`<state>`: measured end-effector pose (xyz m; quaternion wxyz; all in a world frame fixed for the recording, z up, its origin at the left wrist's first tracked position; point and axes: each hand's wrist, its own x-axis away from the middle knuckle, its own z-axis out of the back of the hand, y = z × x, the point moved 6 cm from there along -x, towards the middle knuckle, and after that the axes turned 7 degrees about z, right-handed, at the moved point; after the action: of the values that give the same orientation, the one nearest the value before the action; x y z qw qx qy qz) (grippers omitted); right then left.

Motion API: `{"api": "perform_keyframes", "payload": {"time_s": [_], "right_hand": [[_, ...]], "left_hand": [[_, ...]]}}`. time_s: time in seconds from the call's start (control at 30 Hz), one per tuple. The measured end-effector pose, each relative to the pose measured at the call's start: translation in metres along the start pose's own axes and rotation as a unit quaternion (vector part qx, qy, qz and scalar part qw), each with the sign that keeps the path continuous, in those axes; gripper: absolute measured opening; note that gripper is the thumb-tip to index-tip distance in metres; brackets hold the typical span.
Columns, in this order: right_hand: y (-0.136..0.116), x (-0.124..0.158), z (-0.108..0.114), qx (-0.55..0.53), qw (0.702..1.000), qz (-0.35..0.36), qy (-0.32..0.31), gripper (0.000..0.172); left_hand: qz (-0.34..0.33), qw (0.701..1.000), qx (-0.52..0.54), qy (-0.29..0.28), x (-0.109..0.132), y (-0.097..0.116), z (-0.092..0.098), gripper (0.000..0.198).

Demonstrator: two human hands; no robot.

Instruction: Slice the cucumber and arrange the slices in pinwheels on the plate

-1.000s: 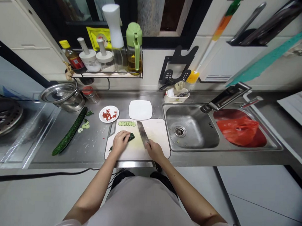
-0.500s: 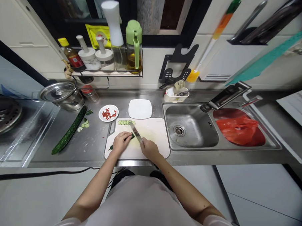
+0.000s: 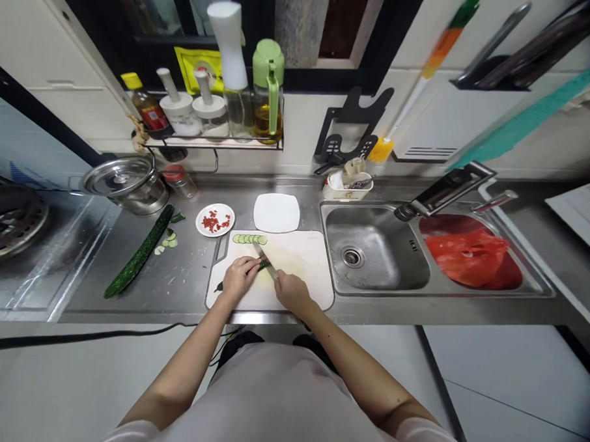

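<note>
A white cutting board [image 3: 303, 260] lies on the steel counter in front of me. My left hand [image 3: 240, 277] presses a dark green cucumber piece [image 3: 262, 265] down on it, fingers curled over the piece. My right hand [image 3: 290, 291] grips the handle of a knife [image 3: 264, 257], whose blade rests against the cut end of that cucumber piece. A row of several cucumber slices [image 3: 248, 239] lies along the board's far edge.
A whole cucumber [image 3: 138, 252] and a few slices [image 3: 165, 244] lie left of the board. Behind it stand a small plate of red bits [image 3: 215, 220] and a white square plate [image 3: 276, 213]. The sink [image 3: 372, 254] with a red bag [image 3: 469, 255] is at right, a lidded pot [image 3: 125, 184] at left.
The knife has swung left from the middle of the board to the end of the cucumber piece under my left hand. My right hand moved left with it.
</note>
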<state>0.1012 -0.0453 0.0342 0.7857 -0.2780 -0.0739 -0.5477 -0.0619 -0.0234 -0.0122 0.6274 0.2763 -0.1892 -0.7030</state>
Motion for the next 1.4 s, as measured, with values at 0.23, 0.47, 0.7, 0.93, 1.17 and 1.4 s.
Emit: {"api": "perform_keyframes", "payload": {"time_s": [0.23,0.47,0.7,0.93,1.17,1.4], "right_hand": [[-0.001,0.008,0.001,0.023,0.999,0.001,-0.025,0.029],[0.001,0.024,0.005,0.021,0.998,-0.002,-0.063,0.026],[-0.003,0.023,0.010,0.026,0.997,-0.008,-0.072,0.028],[-0.004,0.013,0.005,0.033,0.997,-0.002,-0.063,0.029],[-0.007,0.001,0.002,0.023,0.998,-0.003,-0.061,0.028],[-0.001,0.018,0.000,0.044,0.996,-0.008,-0.081,0.028]], "left_hand": [[-0.008,1.000,-0.008,-0.006,-0.001,0.001,0.001,0.025],[-0.006,1.000,-0.008,-0.010,-0.002,0.002,0.001,0.024],[-0.011,1.000,-0.012,-0.014,-0.004,0.002,0.000,0.025],[-0.012,1.000,-0.005,-0.014,-0.004,0.001,0.000,0.023],[-0.009,1.000,-0.009,-0.014,-0.004,0.003,0.002,0.023],[-0.009,1.000,-0.001,-0.007,-0.004,0.004,0.002,0.023]]}}
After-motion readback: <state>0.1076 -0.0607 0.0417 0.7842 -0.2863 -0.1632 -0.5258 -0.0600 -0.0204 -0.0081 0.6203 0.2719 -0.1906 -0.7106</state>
